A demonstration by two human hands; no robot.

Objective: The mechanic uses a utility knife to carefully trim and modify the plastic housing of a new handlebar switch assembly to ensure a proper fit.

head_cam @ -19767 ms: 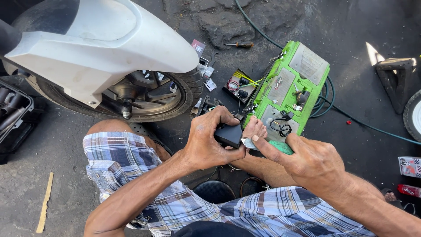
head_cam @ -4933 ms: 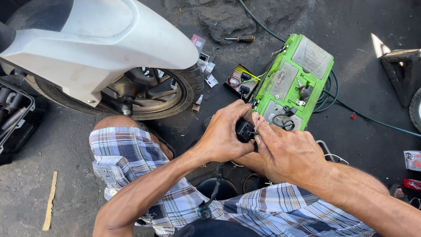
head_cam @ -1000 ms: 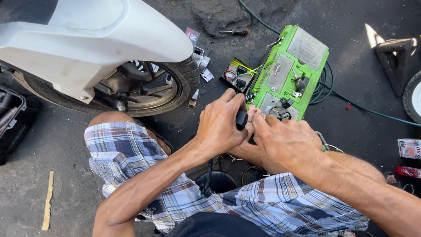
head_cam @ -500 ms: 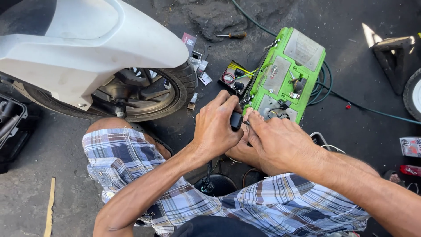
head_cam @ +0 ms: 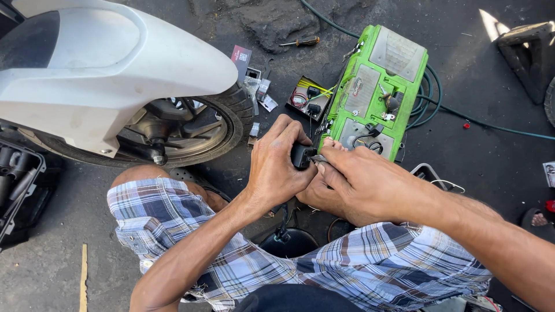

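Observation:
My left hand [head_cam: 278, 167] is closed around a small black plastic part [head_cam: 302, 155], held just above my knees. My right hand [head_cam: 361, 184] presses against the same part from the right, its fingertips pinching at the part's edge. Most of the black part is hidden by my fingers. Right behind my hands stands a green toolbox [head_cam: 376, 92] with grey lid panels and small bits in its top trays.
A white scooter fender [head_cam: 104, 63] and tyre [head_cam: 222, 124] stand at the left. A screwdriver [head_cam: 300, 42], a small open box of wired parts [head_cam: 303, 98] and a green hose [head_cam: 439, 107] lie on the dark ground. A black tool case [head_cam: 17, 185] sits far left.
Both hands have stayed together on the black part, shifting slightly down and left in view. The view has drifted a little; the toolbox and scooter have not moved.

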